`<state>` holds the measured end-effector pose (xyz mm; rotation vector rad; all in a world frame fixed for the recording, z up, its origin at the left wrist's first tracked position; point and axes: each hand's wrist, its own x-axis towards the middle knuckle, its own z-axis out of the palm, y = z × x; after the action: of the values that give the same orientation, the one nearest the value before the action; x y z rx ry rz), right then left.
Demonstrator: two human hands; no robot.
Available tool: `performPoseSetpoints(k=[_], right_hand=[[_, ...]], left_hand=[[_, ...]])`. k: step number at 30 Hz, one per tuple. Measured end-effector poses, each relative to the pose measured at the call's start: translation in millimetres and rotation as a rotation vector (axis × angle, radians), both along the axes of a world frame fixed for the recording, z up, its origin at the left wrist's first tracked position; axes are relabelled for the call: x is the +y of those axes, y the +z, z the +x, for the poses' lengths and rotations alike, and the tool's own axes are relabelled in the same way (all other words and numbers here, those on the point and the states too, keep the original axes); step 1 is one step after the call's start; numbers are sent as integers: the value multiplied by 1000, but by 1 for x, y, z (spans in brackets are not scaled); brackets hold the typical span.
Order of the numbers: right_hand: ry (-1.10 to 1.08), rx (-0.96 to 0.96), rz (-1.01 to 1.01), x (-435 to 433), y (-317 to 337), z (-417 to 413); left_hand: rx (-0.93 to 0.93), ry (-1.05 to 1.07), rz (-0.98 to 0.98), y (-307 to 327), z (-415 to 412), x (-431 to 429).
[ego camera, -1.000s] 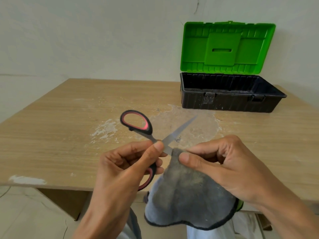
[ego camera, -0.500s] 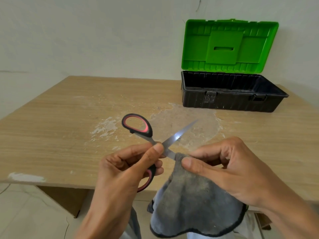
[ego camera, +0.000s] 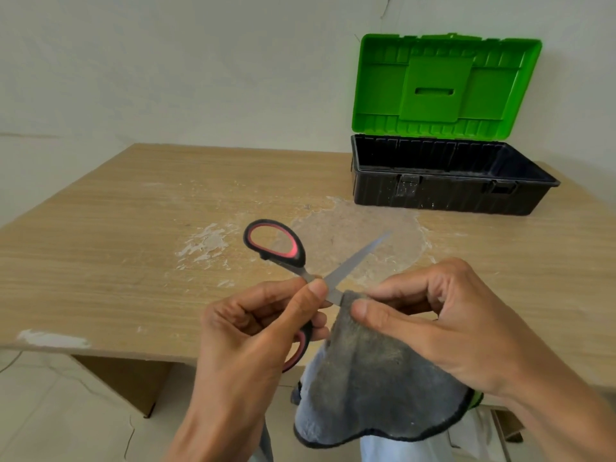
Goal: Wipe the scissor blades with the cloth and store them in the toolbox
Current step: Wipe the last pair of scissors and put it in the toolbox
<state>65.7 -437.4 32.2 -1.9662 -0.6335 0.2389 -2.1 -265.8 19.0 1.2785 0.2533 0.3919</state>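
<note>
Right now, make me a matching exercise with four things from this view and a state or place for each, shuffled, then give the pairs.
Things:
1. red-and-black-handled steel scissors
2. grey fleecy cloth
3. green-lidded black plastic toolbox
4. worn wooden table

States:
A. lid up, at the far right
B. pinched over one blade by the right hand
C. white patches on top
D. blades open, in the left hand

Pairs: 1-D, 2-B, 3-A, 4-C

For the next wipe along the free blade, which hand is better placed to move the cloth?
The right hand. It already pinches the grey cloth around the base of the scissors, while the left hand holds their handle.
</note>
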Motion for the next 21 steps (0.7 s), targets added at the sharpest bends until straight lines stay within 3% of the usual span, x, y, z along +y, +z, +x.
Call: performPoseSetpoints(k=[10,21], right_hand=[[-22,29,70,8,2,-6],[-22,142,139,-8,5,0]], left_hand=[[-25,15,61,7,-2,-1],[171,-71,-309,4,2,11]])
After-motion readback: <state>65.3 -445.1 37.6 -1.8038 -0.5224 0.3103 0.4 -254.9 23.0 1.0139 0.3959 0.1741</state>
